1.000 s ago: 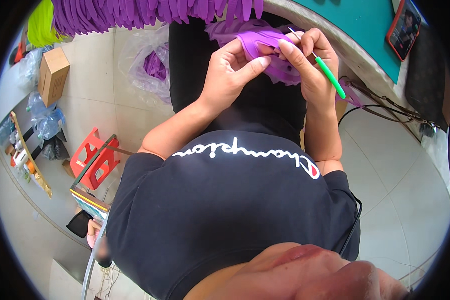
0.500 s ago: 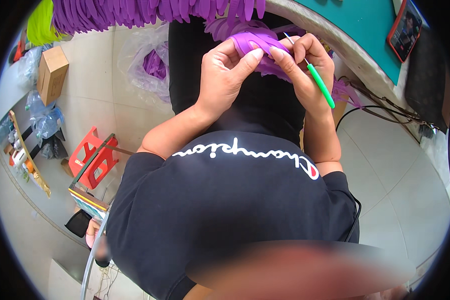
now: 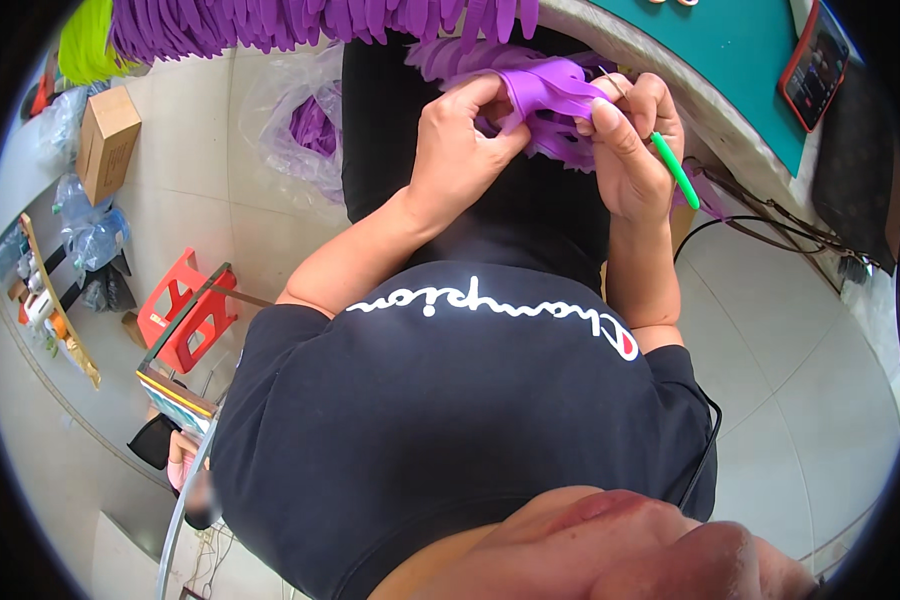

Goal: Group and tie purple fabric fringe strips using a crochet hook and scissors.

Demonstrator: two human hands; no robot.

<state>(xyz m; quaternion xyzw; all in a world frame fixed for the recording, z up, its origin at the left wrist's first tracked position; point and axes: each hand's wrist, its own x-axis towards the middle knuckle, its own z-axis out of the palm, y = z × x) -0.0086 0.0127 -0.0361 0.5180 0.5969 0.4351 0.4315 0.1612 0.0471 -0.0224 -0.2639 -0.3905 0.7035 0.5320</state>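
A soft purple rubbery strip piece (image 3: pixel 550 85) is stretched in a twisted loop between my two hands above my lap. Its left end is gripped by my left hand (image 3: pixel 458 145), thumb and fingers closed on it. On the other side my right hand (image 3: pixel 635 160) pinches the strip's narrower end between thumb and fingers. That same hand also keeps hold of a slim pick with a green handle (image 3: pixel 677 172), the handle pointing down and right; its thin tip is hard to make out behind the fingers. More purple strips (image 3: pixel 440 62) lie just beyond and under my hands.
A dense row of purple strips (image 3: pixel 310 22) hangs at the far edge, beside lime-green ones (image 3: pixel 88 45). A clear plastic bag (image 3: pixel 270 110) holds purple pieces. At right is a table with a green mat (image 3: pixel 710 60) and a phone (image 3: pixel 815 70). Left are a carton (image 3: pixel 108 140) and red stool (image 3: pixel 192 310).
Both hands have shifted slightly right. My right hand has pulled its end of the strip outward, opening and twisting the loop, and the pick has moved right with its tip less visible.
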